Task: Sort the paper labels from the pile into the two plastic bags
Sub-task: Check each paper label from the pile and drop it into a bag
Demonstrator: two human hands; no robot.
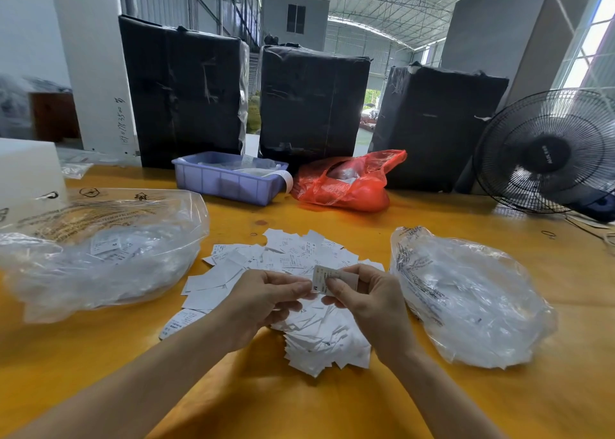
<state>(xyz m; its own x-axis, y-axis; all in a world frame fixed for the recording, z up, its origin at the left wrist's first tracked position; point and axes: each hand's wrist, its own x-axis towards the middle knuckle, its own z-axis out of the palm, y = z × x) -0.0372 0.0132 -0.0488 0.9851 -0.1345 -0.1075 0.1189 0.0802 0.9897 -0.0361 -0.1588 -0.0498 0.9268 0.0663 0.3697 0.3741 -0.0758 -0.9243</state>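
A pile of white paper labels [286,262] is spread over the middle of the yellow table [332,405]. Both hands hover just above its near part. My right hand [366,299] pinches one small printed label [322,277] between thumb and fingers. My left hand [266,300] is curled beside it, its fingertips meeting the label's left edge. A clear plastic bag [100,255] holding several labels lies to the left of the pile. A second clear plastic bag [466,299], also with labels inside, lies to the right.
At the back of the table stand a blue plastic tray [226,182], a red plastic bag [346,185] and three black wrapped bales [312,102]. A black fan [545,152] stands at the right, a white box [26,172] at the left.
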